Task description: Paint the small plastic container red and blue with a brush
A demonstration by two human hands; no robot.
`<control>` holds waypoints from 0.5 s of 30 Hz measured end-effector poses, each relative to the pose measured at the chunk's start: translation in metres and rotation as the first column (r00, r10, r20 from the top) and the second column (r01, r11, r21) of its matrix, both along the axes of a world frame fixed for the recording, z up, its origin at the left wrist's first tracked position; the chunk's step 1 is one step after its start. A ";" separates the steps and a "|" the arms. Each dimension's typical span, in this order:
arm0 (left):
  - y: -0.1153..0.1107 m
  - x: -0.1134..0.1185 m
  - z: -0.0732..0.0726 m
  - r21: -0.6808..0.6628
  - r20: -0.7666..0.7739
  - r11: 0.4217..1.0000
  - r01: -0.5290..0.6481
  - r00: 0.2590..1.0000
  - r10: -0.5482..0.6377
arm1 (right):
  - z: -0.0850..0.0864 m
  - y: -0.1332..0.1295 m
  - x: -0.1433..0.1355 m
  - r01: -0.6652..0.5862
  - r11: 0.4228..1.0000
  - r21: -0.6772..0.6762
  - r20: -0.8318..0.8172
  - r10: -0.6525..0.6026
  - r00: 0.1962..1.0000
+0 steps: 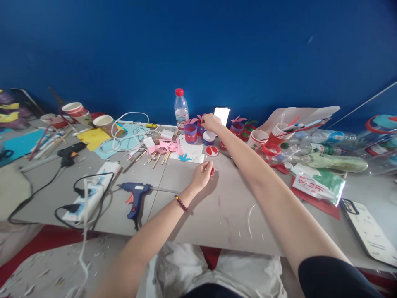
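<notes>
My right hand (213,123) reaches to the back of the table. Its fingers are bent down onto a small purple cup (201,129) with pink paper leaves, and the fingertips are partly hidden. My left hand (202,177) is low over the table, fingers curled together around something too small to make out. Just behind it lies a round red-and-white disc (212,151). A white and blue cup (209,138) stands under my right hand. To the left is another purple cup (190,134) with a face. A blue paper cutout (185,157) lies on white paper (195,150).
A blue glue gun (135,196) and power strip (93,190) lie left. Pink paper pieces (167,147) cover wooden sticks. A bottle (180,109) and phone (222,114) stand behind. Plastic bottles (338,161) and another phone (369,231) are right.
</notes>
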State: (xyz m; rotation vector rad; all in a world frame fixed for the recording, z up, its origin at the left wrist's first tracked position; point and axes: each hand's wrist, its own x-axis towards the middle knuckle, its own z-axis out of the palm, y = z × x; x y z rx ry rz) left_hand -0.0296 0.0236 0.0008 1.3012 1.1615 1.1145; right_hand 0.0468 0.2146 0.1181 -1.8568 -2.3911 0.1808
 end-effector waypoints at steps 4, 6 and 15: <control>0.000 0.000 0.001 -0.002 -0.001 1.000 0.001 1.000 -0.001 | -0.005 -0.001 -0.002 -0.010 1.000 0.002 -0.001 0.010 1.000; 0.000 0.000 0.002 -0.005 -0.002 1.000 0.002 1.000 -0.002 | -0.007 -0.001 -0.003 -0.017 1.000 0.000 -0.002 0.017 1.000; 0.000 0.000 0.001 -0.001 0.007 1.000 0.001 1.000 -0.001 | -0.007 -0.003 0.002 -0.062 0.998 0.002 -0.020 0.062 0.998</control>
